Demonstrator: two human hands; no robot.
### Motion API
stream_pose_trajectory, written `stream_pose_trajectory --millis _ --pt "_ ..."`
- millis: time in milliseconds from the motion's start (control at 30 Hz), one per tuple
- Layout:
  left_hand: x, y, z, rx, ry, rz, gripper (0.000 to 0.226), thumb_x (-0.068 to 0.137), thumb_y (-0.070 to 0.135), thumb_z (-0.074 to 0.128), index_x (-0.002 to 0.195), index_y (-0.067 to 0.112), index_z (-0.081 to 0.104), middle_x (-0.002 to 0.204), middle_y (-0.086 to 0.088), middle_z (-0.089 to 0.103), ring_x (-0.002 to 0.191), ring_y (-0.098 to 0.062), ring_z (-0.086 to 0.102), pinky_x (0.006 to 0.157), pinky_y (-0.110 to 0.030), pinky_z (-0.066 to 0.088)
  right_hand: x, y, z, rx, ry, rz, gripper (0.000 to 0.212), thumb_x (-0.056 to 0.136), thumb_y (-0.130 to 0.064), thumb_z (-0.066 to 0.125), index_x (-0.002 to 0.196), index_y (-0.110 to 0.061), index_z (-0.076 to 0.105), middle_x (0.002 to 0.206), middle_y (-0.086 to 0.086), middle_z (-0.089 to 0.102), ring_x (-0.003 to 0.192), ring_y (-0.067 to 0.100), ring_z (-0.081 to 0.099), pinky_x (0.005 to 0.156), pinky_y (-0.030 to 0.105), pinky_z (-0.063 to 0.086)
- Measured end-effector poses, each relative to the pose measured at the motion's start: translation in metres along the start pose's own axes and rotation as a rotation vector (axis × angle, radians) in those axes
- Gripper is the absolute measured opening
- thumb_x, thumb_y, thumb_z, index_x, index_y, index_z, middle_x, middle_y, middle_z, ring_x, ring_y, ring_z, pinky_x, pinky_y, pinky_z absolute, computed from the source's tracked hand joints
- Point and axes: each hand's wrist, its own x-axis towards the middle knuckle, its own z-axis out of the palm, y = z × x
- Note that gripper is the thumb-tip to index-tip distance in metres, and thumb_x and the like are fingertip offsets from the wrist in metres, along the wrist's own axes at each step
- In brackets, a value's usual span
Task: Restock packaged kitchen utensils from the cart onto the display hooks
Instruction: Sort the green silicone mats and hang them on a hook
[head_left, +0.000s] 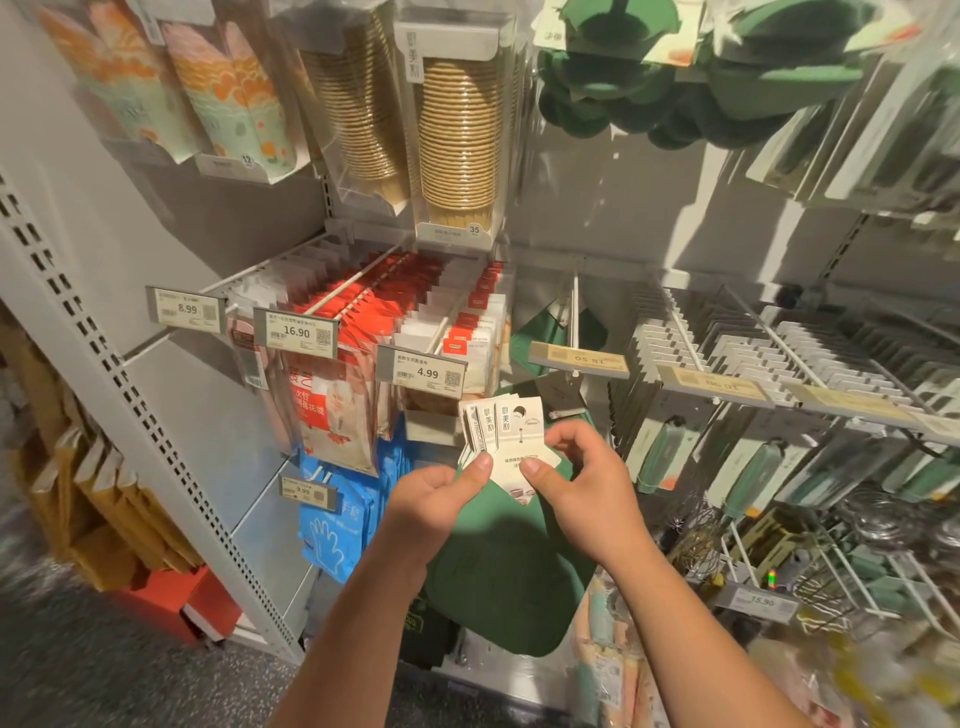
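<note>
Both hands hold a stack of dark green silicone mats with white card headers in front of the display. My left hand pinches the cards' lower left with thumb on top. My right hand pinches the front card at its lower right edge. The cards are fanned out, each with a hanging hole at the top. Just above and behind them is a white display hook with a tan price tag, and a green mat hangs on it farther back.
Red-and-white packets hang on hooks to the left behind price tags 16.90 and 4.99. Paper cup stacks hang above. Green-handled utensils and whisks fill the hooks on the right. Blue glove packs hang lower left.
</note>
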Motion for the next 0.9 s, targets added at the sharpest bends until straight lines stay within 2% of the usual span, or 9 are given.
stream_pose_trajectory --millis 100,200,300,400,467,533,633,700,900 --pt "0.000 0.000 -0.002 -0.028 0.005 -0.032 0.041 0.096 0.046 0.069 0.102 0.008 0.082 0.106 -0.014 0.079 0.106 -0.038 0.073 0.105 -0.063 0.049 0.000 0.005 -0.001 0.033 0.003 -0.003 0.036 0.086 -0.003 0.079 0.091 -0.031 0.057 0.107 -0.014 0.071 0.103 0.003 0.066 0.086 0.022 0.051" --pt "0.000 -0.001 -0.003 -0.036 0.038 -0.042 0.050 0.093 0.049 0.072 0.097 0.000 0.079 0.102 -0.023 0.077 0.103 -0.049 0.070 0.101 -0.067 0.049 0.000 0.010 -0.003 0.040 0.057 -0.042 0.037 0.086 -0.002 0.079 0.093 -0.030 0.056 0.109 -0.008 0.067 0.107 0.012 0.063 0.095 0.028 0.048" --pt "0.001 -0.002 -0.004 -0.021 0.096 -0.003 0.065 0.087 0.058 0.075 0.092 -0.006 0.075 0.095 -0.032 0.072 0.093 -0.051 0.070 0.086 -0.058 0.057 0.001 0.018 -0.007 0.049 0.084 -0.004 0.029 0.090 -0.013 0.077 0.096 -0.030 0.055 0.101 -0.005 0.065 0.101 0.016 0.062 0.091 0.033 0.047" --pt "0.007 -0.007 -0.008 0.069 0.159 0.100 0.092 0.073 0.075 0.077 0.077 -0.014 0.054 0.073 -0.033 0.058 0.064 -0.032 0.054 0.065 -0.043 0.041 0.004 0.025 -0.014 0.056 0.132 0.037 0.021 0.089 -0.026 0.075 0.099 -0.033 0.058 0.101 0.007 0.067 0.101 0.028 0.064 0.091 0.041 0.050" --pt "0.007 -0.006 -0.010 0.178 0.218 0.175 0.083 0.079 0.068 0.075 0.064 -0.004 0.035 0.060 -0.017 0.036 0.058 -0.025 0.034 0.058 -0.048 0.029 0.008 0.027 -0.020 0.023 0.124 0.058 0.022 0.092 -0.020 0.076 0.099 -0.033 0.059 0.104 0.006 0.068 0.103 0.028 0.064 0.092 0.039 0.050" --pt "0.004 -0.003 -0.012 0.269 0.273 0.211 0.078 0.083 0.064 0.072 0.062 0.002 0.030 0.060 -0.014 0.029 0.056 -0.028 0.028 0.057 -0.052 0.025 0.012 0.028 -0.026 -0.015 0.110 0.075 0.023 0.093 -0.018 0.075 0.098 -0.034 0.060 0.106 0.002 0.069 0.104 0.024 0.065 0.093 0.037 0.050" --pt "0.002 -0.006 -0.016 0.423 0.334 0.249 0.080 0.076 0.076 0.063 0.063 0.000 0.045 0.060 -0.020 0.050 0.060 -0.039 0.045 0.057 -0.053 0.036 0.016 0.027 -0.031 -0.073 0.100 0.073 0.019 0.094 -0.018 0.074 0.101 -0.030 0.062 0.104 -0.004 0.070 0.104 0.020 0.065 0.090 0.030 0.049" --pt "0.001 -0.008 -0.019 0.499 0.379 0.238 0.074 0.074 0.079 0.059 0.064 0.005 0.056 0.060 -0.009 0.061 0.062 -0.032 0.055 0.058 -0.049 0.042 0.019 0.025 -0.032 -0.120 0.125 0.049 0.017 0.094 -0.017 0.073 0.103 -0.026 0.062 0.100 -0.009 0.068 0.099 0.017 0.064 0.081 0.020 0.045" --pt "-0.002 -0.005 -0.026 0.629 0.395 0.198 0.058 0.086 0.074 0.060 0.071 0.019 0.068 0.064 0.006 0.068 0.069 -0.021 0.064 0.062 -0.042 0.048 0.035 0.019 -0.031 -0.265 0.228 0.081 0.020 0.097 -0.025 0.071 0.114 -0.015 0.066 0.100 -0.003 0.066 0.096 0.022 0.060 0.080 0.031 0.042"
